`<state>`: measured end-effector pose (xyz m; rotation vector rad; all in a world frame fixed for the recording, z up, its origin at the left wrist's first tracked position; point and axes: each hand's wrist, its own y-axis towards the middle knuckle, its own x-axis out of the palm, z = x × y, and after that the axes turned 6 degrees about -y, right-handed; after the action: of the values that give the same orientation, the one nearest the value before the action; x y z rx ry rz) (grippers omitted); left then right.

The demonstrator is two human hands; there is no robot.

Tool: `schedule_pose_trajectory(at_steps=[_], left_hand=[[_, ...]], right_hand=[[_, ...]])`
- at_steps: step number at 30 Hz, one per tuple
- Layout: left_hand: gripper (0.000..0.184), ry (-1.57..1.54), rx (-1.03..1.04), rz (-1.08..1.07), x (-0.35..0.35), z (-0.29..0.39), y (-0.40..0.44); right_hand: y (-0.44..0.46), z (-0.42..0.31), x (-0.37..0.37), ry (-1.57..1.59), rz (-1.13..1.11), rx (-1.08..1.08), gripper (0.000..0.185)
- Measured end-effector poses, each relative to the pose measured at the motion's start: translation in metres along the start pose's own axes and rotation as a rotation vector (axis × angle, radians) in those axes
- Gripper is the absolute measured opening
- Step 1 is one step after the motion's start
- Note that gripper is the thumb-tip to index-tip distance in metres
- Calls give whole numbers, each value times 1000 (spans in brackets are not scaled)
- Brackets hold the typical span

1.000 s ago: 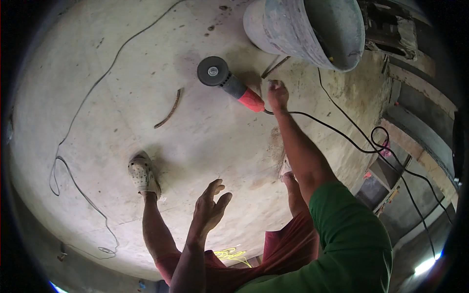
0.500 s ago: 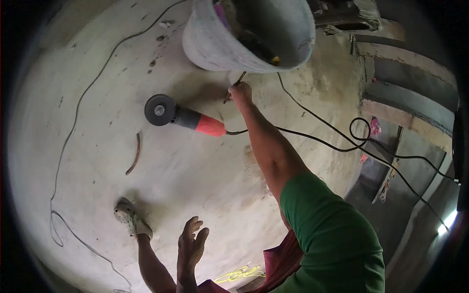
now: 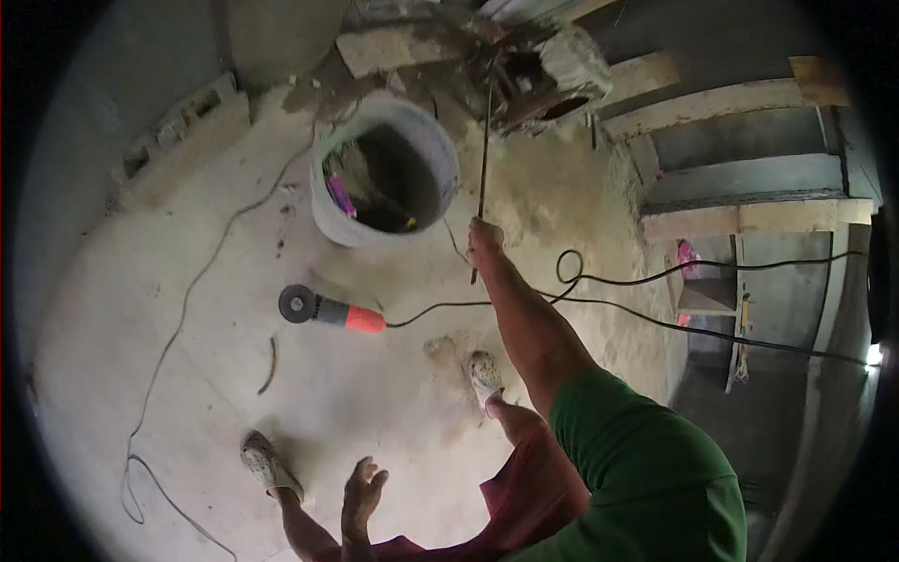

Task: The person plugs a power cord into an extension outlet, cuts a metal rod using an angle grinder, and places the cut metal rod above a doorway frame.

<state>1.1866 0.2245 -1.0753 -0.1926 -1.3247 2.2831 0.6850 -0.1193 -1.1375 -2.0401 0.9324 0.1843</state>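
Note:
My right hand (image 3: 485, 242) is wrapped round a thin steel rod (image 3: 484, 159), near its lower end. The rod points away from me, right of the bucket, and its far end overlaps the rubble in view. Low in the picture my left hand (image 3: 360, 495) hangs above the floor with fingers apart and nothing in it. An angle grinder (image 3: 351, 316) with a dark disc and red rear body lies on the floor, left of my right hand. The whitish bucket (image 3: 330, 225) stands beyond it, with a purple item (image 3: 340, 195) and other things inside.
A short curved rod piece (image 3: 270, 365) lies on the concrete floor (image 3: 375, 403). Black cables (image 3: 627, 320) run rightward; another cable (image 3: 173, 328) curves along the left. Broken masonry (image 3: 562, 80) sits at the back, a hollow block (image 3: 183, 126) at back left, and concrete ledges (image 3: 749, 220) at right.
The view has lifted and widened, bringing the whole bucket and back rubble into sight. The rod, partly hidden by the bucket before, now shows at length in my right hand.

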Motion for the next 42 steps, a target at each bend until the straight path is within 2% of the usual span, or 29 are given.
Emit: schedule_pose_trajectory(at_steps=[4, 5, 7, 8, 10, 12, 14, 15, 17, 18, 20, 21, 23, 25, 27, 28, 29, 30, 32, 33, 34, 35, 36, 37, 38, 39, 40, 41, 42], left_hand=[[65, -61, 94, 17, -6, 22, -84], [63, -40, 161, 30, -11, 17, -102], [61, -260, 175, 43, -31, 40, -156], [60, -41, 235, 47, -52, 84, -193], [56, -80, 263, 49, -77, 101, -227], [55, -10, 286, 8, -105, 159, -258], [60, 11, 347, -96, -117, 197, -286], [60, 48, 355, -123, -119, 201, -284], [72, -329, 257, -268, -115, 200, -261], [80, -354, 286, -272, -103, 209, -264], [94, -438, 344, -324, -70, 225, -256], [94, -402, 334, -329, -51, 229, -259], [100, -648, 440, -434, 1, 240, -260], [98, -692, 413, -477, 57, 248, -277], [71, -849, 401, -576, 117, 245, -288], [71, -812, 373, -561, 142, 223, -285], [45, -794, 168, -445, 162, 190, -273], [33, -772, -17, -324, 181, 164, -261], [37, -676, -142, -362, 249, 107, -252], [39, -769, -314, -459, 279, 65, -231], [36, -669, -359, -518, 331, 56, -250], [36, -93, -51, -686, 373, 44, -271], [37, 461, 313, -723, 415, 33, -292], [42, 538, 268, -817, 465, 57, -328], [45, -78, -403, -812, 479, -19, -268], [45, -63, -400, -814, 509, -8, -284], [48, 25, -583, -796, 545, 22, -312], [52, 114, -763, -768, 573, 50, -325], [52, 121, -758, -764, 587, 62, -317]], right_hand=[[-63, -19, -3, -20, 247, -83, 26], [-113, -25, -14, 117, 68, -65, 26], [-196, -16, -39, 181, -28, -9, 29], [-240, -6, -55, 143, -2, -4, 31], [-338, 14, -95, 98, -5, -25, 36], [-416, 50, -151, -76, 8, -169, 38], [-520, 55, -203, -308, 80, -133, 45], [-556, 71, -229, -405, 96, -191, 50], [-616, 101, -282, -486, 136, -227, 55], [-641, 117, -305, -541, 92, -216, 58], [-676, 145, -350, -566, 43, -184, 61], [-688, 157, -370, -617, -30, -253, 61], [-700, 174, -409, -626, -98, -309, 61], [-700, 196, -453, -631, -245, -297, 57], [-688, 241, -508, -621, -261, -340, 53], [-686, 260, -539, -653, -300, -304, 54], [-685, 278, -571, -687, -342, -279, 55], [-683, 294, -606, -746, -373, -219, 57], [-689, 326, -667, -798, -424, -113, 66], [-694, 343, -690, -798, -407, -109, 69], [-697, 355, -706, -747, -378, -89, 71], [-701, 367, -714, -696, -343, -65, 73], [-706, 366, -717, -673, -282, -66, 71], [-706, 377, -718, -667, -203, -155, 64], [-710, 371, -716, -646, -113, -115, 60], [-712, 366, -717, -623, -24, -74, 55], [-712, 371, -719, -652, 119, 3, 52], [-713, 373, -728, -638, 124, -1, 52], [-718, 377, -742, -602, 175, 61, 52]])
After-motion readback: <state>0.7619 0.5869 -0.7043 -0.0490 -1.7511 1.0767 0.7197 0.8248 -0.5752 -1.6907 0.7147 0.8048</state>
